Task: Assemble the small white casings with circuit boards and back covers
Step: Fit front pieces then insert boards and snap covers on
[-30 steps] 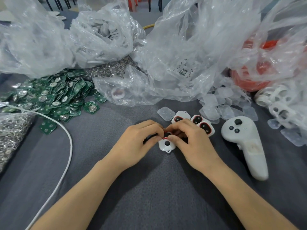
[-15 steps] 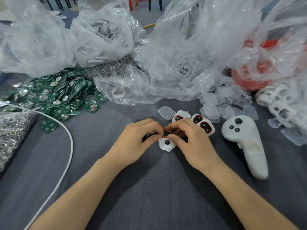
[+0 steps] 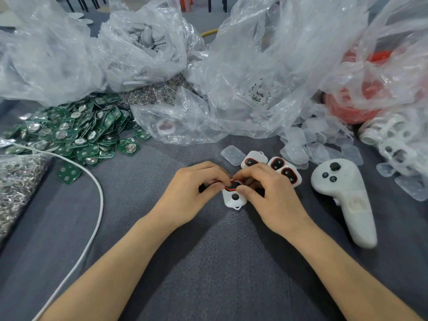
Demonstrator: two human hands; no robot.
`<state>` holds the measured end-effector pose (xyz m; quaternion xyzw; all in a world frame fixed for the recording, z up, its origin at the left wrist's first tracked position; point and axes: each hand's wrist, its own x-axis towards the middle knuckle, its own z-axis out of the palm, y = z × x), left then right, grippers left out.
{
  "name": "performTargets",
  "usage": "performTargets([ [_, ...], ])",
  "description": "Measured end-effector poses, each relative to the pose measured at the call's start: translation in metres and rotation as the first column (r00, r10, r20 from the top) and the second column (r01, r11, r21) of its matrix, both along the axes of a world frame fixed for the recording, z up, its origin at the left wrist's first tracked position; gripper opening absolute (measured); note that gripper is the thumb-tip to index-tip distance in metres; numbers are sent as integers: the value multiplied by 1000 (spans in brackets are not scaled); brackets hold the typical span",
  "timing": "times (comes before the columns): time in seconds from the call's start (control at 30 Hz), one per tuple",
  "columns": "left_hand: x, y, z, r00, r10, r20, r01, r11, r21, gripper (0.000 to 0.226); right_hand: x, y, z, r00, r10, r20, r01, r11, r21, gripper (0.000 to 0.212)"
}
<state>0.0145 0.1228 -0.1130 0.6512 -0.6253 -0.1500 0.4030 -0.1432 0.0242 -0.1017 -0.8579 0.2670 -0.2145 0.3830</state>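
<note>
Both forearms come in over the grey cloth [image 3: 208, 269] and meet in the middle. The left hand [image 3: 192, 191] has its fingers curled, thumb and forefinger pinched onto the upper edge of a small white casing [image 3: 232, 201]. The right hand [image 3: 271, 200] mirrors it, fingertips nipping the same edge from the other side. So that's both hands clamped on the one piece, which sits low, at or just above the cloth. The work is at its red-rimmed opening [image 3: 232, 185]; the black button below shows clearly. Whether a board is already inside, I can't tell, as the fingers hide it.

This looks like a seating step. Best done with even pressure from both thumbs, working round the red rim rather than forcing one corner, and with the casing held flat so nothing tilts in.

Just beyond the right knuckles lie three more casings [image 3: 283, 169], all with red rims facing up. A white handheld controller [image 3: 342, 200] lies to their right. A single translucent cover [image 3: 232, 154] rests just behind the hands, with a heap of translucent covers [image 3: 312, 144] further right, all within easy reach. Off to the left, past a white cable [image 3: 98, 198], is the pile of green circuit boards [image 3: 76, 133]. Crumpled clear plastic bags [image 3: 254, 66] of parts close off the back.
</note>
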Motion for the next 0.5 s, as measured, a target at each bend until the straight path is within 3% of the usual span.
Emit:
performTargets([
  [0.5,8,3,6,996,-71,-48,73,996,51,10,2,3,-1,1000,-15,22,15,1000,13,16],
])
